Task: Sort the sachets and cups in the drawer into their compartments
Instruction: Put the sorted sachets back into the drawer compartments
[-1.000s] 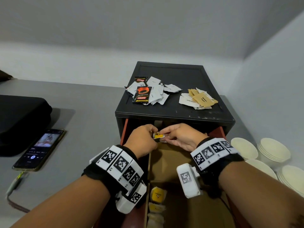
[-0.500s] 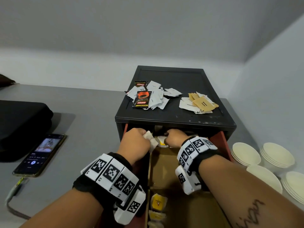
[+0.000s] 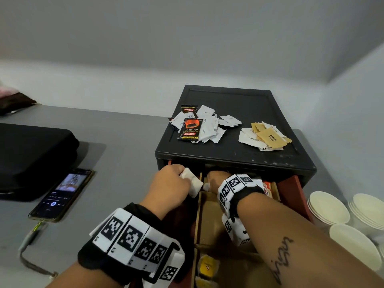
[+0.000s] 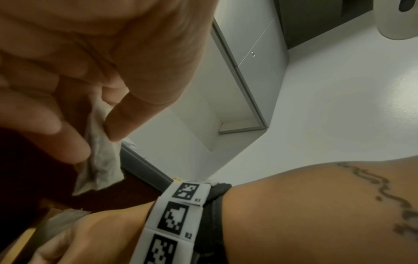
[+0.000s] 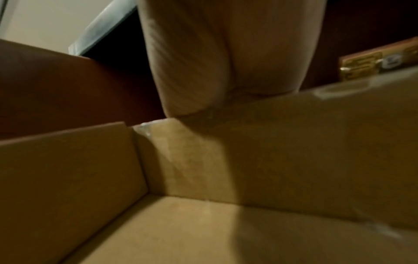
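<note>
At frame centre, the left hand (image 3: 172, 183) pinches a crumpled white sachet (image 3: 192, 181) between thumb and fingers over the drawer (image 3: 291, 183). The right hand (image 3: 216, 179) reaches under the cabinet top; its finger state cannot be told. Sorting appears early: sachet piles (image 3: 199, 123) lie unsorted upper centre, cups (image 3: 328, 206) stand lower right, most cardboard compartments (image 5: 203, 223) bare.

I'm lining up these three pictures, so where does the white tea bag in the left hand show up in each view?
Head: the tea bag sits centre, sticking out of the left hand at the drawer's mouth.
Left wrist: the same bag hangs left of centre, pinched by the fingers.
Right wrist: not in it.
Shared landmark: the cardboard divider; the left wrist view barely shows it.
</note>
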{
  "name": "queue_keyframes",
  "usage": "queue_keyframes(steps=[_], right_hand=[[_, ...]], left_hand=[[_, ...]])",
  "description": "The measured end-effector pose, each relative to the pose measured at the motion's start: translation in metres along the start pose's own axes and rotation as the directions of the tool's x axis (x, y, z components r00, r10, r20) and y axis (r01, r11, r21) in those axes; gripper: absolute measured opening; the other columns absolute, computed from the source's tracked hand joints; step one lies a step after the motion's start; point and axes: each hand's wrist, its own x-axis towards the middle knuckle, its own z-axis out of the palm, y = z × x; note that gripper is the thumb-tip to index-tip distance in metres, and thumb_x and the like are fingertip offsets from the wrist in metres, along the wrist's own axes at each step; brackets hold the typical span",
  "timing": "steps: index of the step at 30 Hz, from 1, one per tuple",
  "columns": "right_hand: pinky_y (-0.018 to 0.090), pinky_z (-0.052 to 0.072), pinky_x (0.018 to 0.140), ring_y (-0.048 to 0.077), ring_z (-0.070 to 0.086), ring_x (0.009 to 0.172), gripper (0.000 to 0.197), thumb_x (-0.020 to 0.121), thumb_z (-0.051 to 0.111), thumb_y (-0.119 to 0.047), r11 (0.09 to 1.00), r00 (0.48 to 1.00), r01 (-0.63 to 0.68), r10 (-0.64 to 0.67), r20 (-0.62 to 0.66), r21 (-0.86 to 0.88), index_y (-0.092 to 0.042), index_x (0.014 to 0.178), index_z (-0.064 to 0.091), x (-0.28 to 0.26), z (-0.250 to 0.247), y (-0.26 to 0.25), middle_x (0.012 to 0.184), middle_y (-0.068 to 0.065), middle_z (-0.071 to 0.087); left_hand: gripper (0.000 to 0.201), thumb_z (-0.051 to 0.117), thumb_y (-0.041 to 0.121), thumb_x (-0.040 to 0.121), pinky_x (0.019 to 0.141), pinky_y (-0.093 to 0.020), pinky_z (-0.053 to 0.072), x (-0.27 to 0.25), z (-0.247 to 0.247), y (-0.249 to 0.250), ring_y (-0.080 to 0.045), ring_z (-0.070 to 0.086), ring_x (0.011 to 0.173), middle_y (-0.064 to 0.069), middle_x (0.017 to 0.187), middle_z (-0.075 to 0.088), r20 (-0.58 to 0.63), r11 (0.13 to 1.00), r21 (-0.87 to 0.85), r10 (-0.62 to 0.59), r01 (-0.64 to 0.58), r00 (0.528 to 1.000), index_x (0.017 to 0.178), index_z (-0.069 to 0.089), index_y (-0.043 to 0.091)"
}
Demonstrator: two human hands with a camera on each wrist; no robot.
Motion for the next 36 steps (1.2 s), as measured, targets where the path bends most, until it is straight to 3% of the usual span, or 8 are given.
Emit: queue_keyframes(steps=[4,6,13,16,20,25,30,36], right_hand=[[0.033,0.042,0.079,0.024,0.055,0.093,0.023,0.094,0.051,-0.027,0.996,0.997,-0.068,0.066,0.027,0.058,-0.010,0.081,0.058,0.002,-0.003,0.000,0.082,0.006,0.055],[0.030,0.040,0.072,0.023,0.049,0.084,0.028,0.095,0.047,-0.031,0.987,0.992,-0.106,0.114,-0.061,0.121,-0.010,0.079,0.054,0.002,-0.003,0.000,0.070,0.003,0.044],[0.035,0.043,0.092,0.031,0.054,0.115,0.038,0.100,0.037,-0.032,0.978,0.979,-0.090,0.122,-0.164,0.189,-0.009,0.123,0.056,0.002,-0.006,0.000,0.125,0.012,0.057],[0.035,0.043,0.082,0.030,0.056,0.098,0.032,0.099,0.040,-0.030,0.984,0.991,-0.071,0.089,-0.103,0.161,-0.009,0.116,0.057,0.007,-0.001,0.000,0.112,0.010,0.059],[0.030,0.037,0.072,0.022,0.045,0.084,0.025,0.096,0.047,-0.020,0.990,0.991,-0.079,0.090,-0.095,0.115,-0.014,0.072,0.046,0.008,0.003,-0.002,0.072,0.000,0.039],[0.032,0.042,0.081,0.028,0.055,0.097,0.028,0.097,0.044,-0.020,0.991,0.993,-0.040,0.054,-0.107,0.130,-0.005,0.116,0.058,-0.001,-0.002,0.004,0.106,0.009,0.055],[0.028,0.049,0.078,0.027,0.063,0.093,0.015,0.081,0.059,-0.010,0.952,0.979,0.145,-0.098,-0.178,0.270,-0.014,0.090,0.071,-0.032,-0.009,0.017,0.098,0.009,0.069],[0.029,0.046,0.088,0.020,0.060,0.099,0.019,0.082,0.061,-0.010,0.928,0.922,0.292,-0.208,-0.326,0.233,-0.010,0.097,0.073,-0.089,-0.020,0.031,0.108,0.005,0.067]], left_hand=[[0.013,0.053,0.003,0.084,0.051,-0.021,0.039,-0.001,0.000,0.001,-0.026,0.064,0.080,-0.014,0.084,0.065,0.019,1.000,-0.007,-0.009,0.010,1.000,0.090,0.063,0.005],[0.012,0.054,0.003,0.084,0.050,-0.019,0.040,-0.001,0.001,0.002,-0.025,0.064,0.080,-0.012,0.085,0.066,0.034,1.000,-0.015,-0.015,0.015,0.999,0.090,0.064,0.008],[0.014,0.056,0.004,0.084,0.054,-0.022,0.041,-0.003,0.002,0.005,-0.022,0.063,0.079,-0.004,0.077,0.063,0.058,1.000,-0.013,-0.012,0.013,0.998,0.079,0.061,0.015],[0.018,0.057,0.004,0.084,0.055,-0.022,0.041,-0.003,0.001,0.004,-0.021,0.062,0.079,-0.001,0.075,0.061,0.062,1.000,-0.008,-0.017,0.017,0.998,0.075,0.058,0.020],[0.016,0.057,0.004,0.083,0.057,-0.023,0.044,-0.002,0.001,0.003,-0.021,0.063,0.077,-0.004,0.078,0.064,0.061,1.000,-0.018,-0.019,0.021,0.998,0.076,0.060,0.018],[0.016,0.052,0.010,0.090,0.064,-0.031,0.049,-0.003,0.003,0.005,-0.028,0.065,0.081,-0.012,0.083,0.066,0.054,0.999,-0.047,0.019,-0.016,0.998,0.081,0.064,0.009],[0.034,0.053,0.021,0.094,0.054,-0.022,0.040,-0.008,0.001,0.007,-0.021,0.049,0.062,-0.014,0.070,0.053,0.110,0.999,-0.025,0.051,-0.048,0.993,0.086,0.063,-0.010],[0.012,0.066,0.018,0.086,0.070,-0.024,0.051,-0.026,-0.002,0.020,-0.022,0.065,0.073,0.005,0.074,0.070,0.309,0.979,0.064,0.166,-0.195,0.936,0.079,0.075,0.020]])
